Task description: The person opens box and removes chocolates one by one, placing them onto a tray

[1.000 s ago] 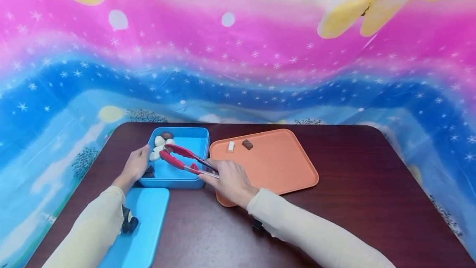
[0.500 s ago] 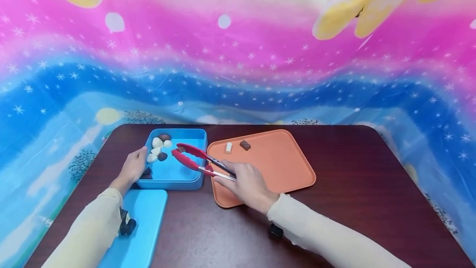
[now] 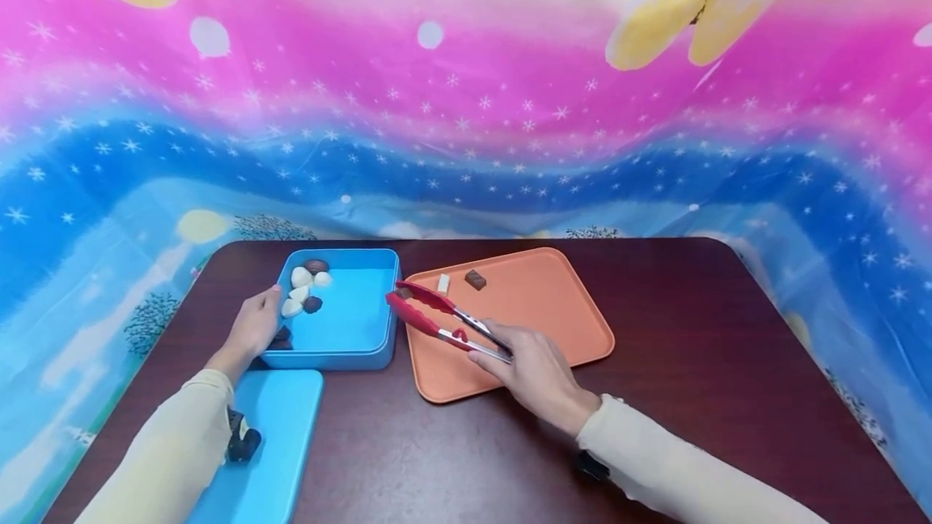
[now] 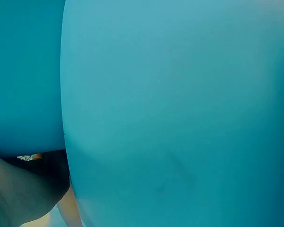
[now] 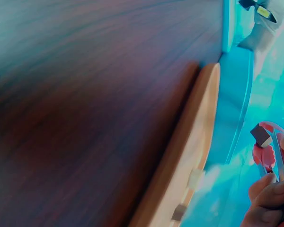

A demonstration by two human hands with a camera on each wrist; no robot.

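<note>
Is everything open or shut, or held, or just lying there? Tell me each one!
Blue box: open, white and dark pieces inside.
Blue lid: off, lying on the table.
Red tongs: pinching a brown block.
Orange tray: two small blocks on it.
Left hand: touching the box's left side.
Right hand: gripping the tongs.

We record both arms in pale cream long sleeves. Our left forearm (image 3: pixel 163 443) slants up and rightward from the lower left; our right forearm (image 3: pixel 680 459) reaches leftward from the lower right. Our bare left hand (image 3: pixel 253 326) lies well apart from the right, back upward, finger curl mostly hidden; its wrist view gives only a dark part at lower left. Our bare right hand (image 3: pixel 537 366) points leftward, back upward, thumb on the near side; its wrist view shows fingers bent in a grip.
</note>
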